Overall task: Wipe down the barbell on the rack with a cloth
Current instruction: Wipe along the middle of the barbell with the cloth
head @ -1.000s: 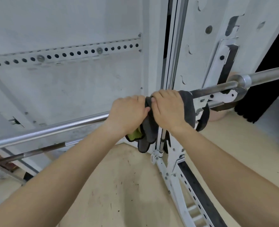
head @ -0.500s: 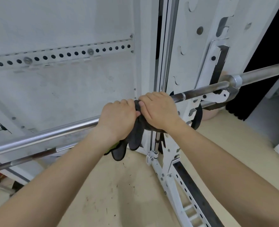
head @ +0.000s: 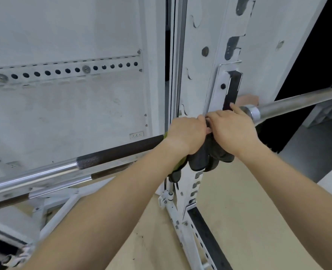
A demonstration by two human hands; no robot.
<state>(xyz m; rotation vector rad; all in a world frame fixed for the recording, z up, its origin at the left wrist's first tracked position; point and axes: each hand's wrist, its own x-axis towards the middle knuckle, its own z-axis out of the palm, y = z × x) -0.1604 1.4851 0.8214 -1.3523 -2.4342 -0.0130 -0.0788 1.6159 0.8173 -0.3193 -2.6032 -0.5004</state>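
A steel barbell runs from lower left to upper right across the white rack upright, with a dark knurled stretch near my hands and a thick sleeve at the right. A dark grey cloth with a yellow-green edge is wrapped over the bar and hangs below it. My left hand and my right hand grip the cloth side by side on the bar, right at the rack hook. The right index finger points toward the collar.
A second thinner bar runs just below the barbell at the left. A perforated rail crosses the white wall. The rack's white slanted foot with a black strip stands on the beige floor. A dark opening lies at the right.
Both hands have slid the cloth to the right along the bar, up to the rack hook by the collar. The dark knurled section left of the hands is now uncovered.
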